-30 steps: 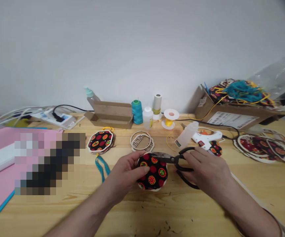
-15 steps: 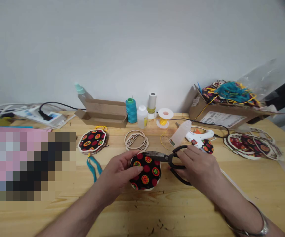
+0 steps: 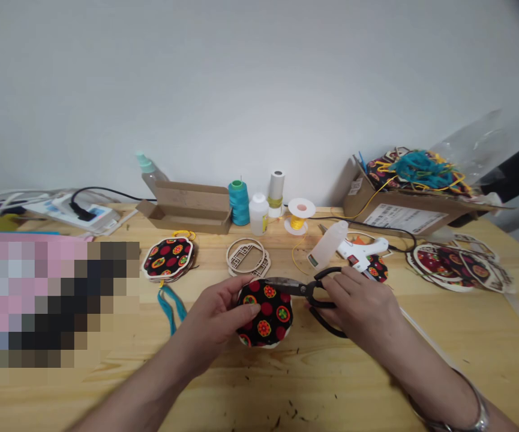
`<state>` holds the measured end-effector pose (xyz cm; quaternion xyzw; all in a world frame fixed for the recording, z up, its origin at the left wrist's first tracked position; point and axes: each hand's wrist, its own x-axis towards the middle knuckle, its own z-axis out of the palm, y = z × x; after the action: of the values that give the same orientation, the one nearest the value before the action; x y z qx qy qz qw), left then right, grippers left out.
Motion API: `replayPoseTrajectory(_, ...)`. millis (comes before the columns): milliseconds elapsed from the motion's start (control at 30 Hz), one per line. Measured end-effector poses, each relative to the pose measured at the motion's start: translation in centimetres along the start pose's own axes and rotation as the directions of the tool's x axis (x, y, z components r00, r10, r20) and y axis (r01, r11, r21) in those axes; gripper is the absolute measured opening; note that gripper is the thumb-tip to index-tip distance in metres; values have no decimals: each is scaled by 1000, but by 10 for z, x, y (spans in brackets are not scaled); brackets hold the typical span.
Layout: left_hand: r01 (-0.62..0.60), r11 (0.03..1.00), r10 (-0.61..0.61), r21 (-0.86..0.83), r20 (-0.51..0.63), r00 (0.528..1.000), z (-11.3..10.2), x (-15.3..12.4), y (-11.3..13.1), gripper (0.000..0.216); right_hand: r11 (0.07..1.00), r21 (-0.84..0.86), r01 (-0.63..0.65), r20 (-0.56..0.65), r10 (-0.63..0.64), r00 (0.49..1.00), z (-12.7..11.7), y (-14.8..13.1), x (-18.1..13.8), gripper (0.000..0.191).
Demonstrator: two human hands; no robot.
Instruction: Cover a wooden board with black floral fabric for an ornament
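My left hand (image 3: 216, 318) grips a round piece covered in black fabric with red and orange dots (image 3: 268, 315), holding it just above the wooden table (image 3: 259, 384). My right hand (image 3: 360, 306) is closed on the handles of black scissors (image 3: 306, 289). The blades lie along the top edge of the fabric piece. A silver bracelet sits on my right wrist.
Behind my hands lie wooden ring frames (image 3: 246, 257), a finished fabric piece (image 3: 168, 257), a teal cord (image 3: 169, 300), a white glue gun (image 3: 362, 249), a squeeze bottle (image 3: 329, 243), thread spools (image 3: 239, 202) and cardboard boxes (image 3: 187, 207). More fabric discs (image 3: 459, 264) lie right.
The view shifted slightly right over the second. My hands keep the same hold on the fabric piece and scissors, with the blades still at its top edge.
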<state>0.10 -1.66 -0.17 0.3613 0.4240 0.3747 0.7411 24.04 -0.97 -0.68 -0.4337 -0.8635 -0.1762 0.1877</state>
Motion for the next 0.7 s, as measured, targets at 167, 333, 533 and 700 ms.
replayPoseTrajectory(167,0,1000,0,15,8,1000,0,1,0,29,1000,9,4,2,-4,1000,2,-1,-1,15)
replayPoseTrajectory(333,-3,1000,3,10,-20,1000,0,3,0,30,996,70,-51,26,49,998,3,1,-1,17)
replayPoseTrajectory(533,13,1000,-13,3,-61,998,-1,3,-1,31,970,150,-190,145,169,975,-1,4,1,18)
replayPoseTrajectory(700,11,1000,-11,3,-65,998,-1,4,-1,31,966,165,-197,215,160,963,-7,-1,3,23)
